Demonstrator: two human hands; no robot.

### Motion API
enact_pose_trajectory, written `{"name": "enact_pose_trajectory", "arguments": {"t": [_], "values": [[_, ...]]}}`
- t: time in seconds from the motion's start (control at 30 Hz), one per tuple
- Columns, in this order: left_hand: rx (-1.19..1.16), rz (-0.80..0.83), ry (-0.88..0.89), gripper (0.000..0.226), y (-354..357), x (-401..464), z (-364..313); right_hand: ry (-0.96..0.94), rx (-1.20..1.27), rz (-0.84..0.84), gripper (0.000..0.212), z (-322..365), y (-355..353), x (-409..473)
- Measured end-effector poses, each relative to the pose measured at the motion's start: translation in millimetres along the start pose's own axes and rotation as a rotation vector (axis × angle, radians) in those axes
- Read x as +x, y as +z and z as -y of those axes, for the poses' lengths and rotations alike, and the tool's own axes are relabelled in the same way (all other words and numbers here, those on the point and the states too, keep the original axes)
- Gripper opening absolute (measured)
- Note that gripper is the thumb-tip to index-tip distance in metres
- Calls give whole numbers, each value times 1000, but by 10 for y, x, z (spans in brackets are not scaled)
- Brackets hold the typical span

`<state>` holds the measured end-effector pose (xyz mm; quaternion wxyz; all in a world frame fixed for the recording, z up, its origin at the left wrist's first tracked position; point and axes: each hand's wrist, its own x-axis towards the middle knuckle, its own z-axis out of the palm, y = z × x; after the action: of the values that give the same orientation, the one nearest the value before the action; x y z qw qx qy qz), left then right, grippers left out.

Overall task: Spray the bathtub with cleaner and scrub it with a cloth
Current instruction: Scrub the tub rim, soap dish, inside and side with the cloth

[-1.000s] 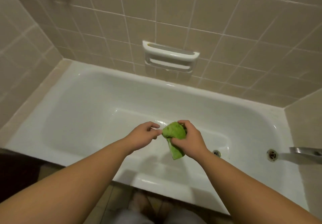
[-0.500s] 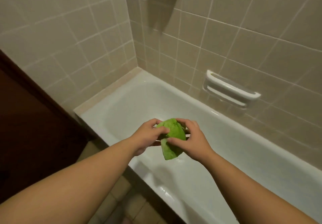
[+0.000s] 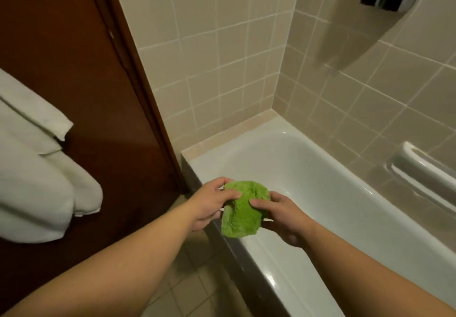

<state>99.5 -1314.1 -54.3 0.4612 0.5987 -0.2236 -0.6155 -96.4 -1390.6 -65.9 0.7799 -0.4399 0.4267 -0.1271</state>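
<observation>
view swung left — door (image 3: 74, 70), towels (image 3: 37, 168) appear | cloth (image 3: 243, 208) spread wider

One green cloth (image 3: 243, 211). One white bathtub (image 3: 303, 188). Two hands: left hand (image 3: 209, 204), right hand (image 3: 283, 218). One white towel (image 3: 37, 176). One brown door (image 3: 81, 75). One wall-mounted grab handle (image 3: 424, 171).

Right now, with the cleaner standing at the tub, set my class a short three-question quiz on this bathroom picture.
1. True or false: the green cloth lies flat on the bathtub floor.
2. Which hand holds the cloth? A) left hand only B) right hand only C) both
3. Fill in: white ______ hang against the brown door.

Key: 1 false; 2 C; 3 towels.
</observation>
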Motion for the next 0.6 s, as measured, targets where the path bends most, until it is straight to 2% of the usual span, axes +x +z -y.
{"name": "enact_pose_trajectory", "arguments": {"t": [0.2, 0.3, 0.37, 0.5, 0.6], "values": [[50, -127, -13, 40, -884, 58, -156, 18, 53, -55, 49, -39, 775, 519], [169, -163, -15, 51, -1161, 201, -183, 23, 79, -98, 45, -51, 974, 752], [284, -145, 1, 58, -1292, 326, -169, 24, 96, -143, 51, -48, 1049, 933], [496, -111, 30, 91, -1486, 652, -43, 40, 104, -195, 52, -72, 1069, 1408], [594, -189, 56, 110, -1657, 1048, 146, 71, 102, -217, 43, -125, 1053, 1862]]}}
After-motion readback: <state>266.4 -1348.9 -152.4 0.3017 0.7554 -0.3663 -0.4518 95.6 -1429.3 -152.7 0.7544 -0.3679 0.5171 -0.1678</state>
